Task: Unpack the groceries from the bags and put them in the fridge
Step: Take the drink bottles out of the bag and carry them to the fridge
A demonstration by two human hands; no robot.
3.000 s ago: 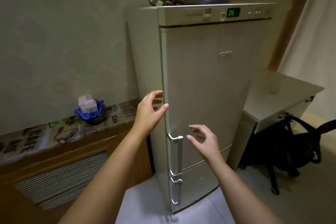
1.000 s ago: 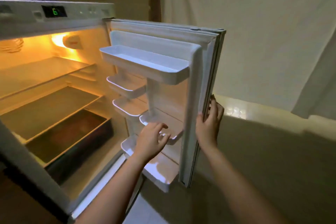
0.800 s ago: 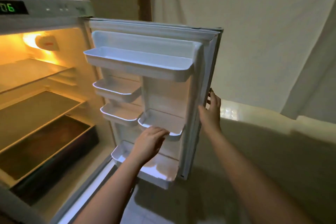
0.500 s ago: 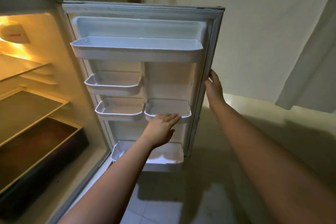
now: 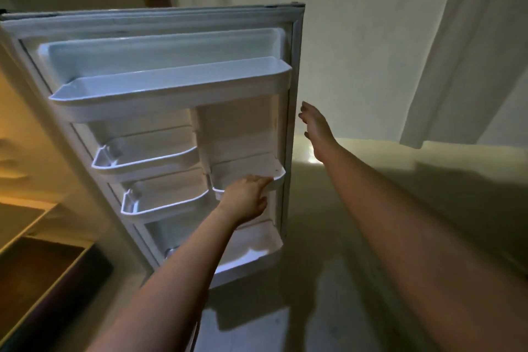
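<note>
Curtain (image 5: pixel 371 37) behind; fridge door (image 5: pixel 295 71) betw. hands.

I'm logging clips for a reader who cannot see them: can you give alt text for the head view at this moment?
A fridge door stands wide open with its white door shelves bare. The left hand rests on the edge of a small door shelf, and the right hand is open in the air just past the door's outer edge, touching nothing. A pale curtain hangs behind.

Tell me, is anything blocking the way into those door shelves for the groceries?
Nothing visible does. The fridge door stands wide open and its door shelves look bare. Only the left hand rests at the small right-hand shelf; the right hand is off the door's edge. No groceries are in view.
</note>
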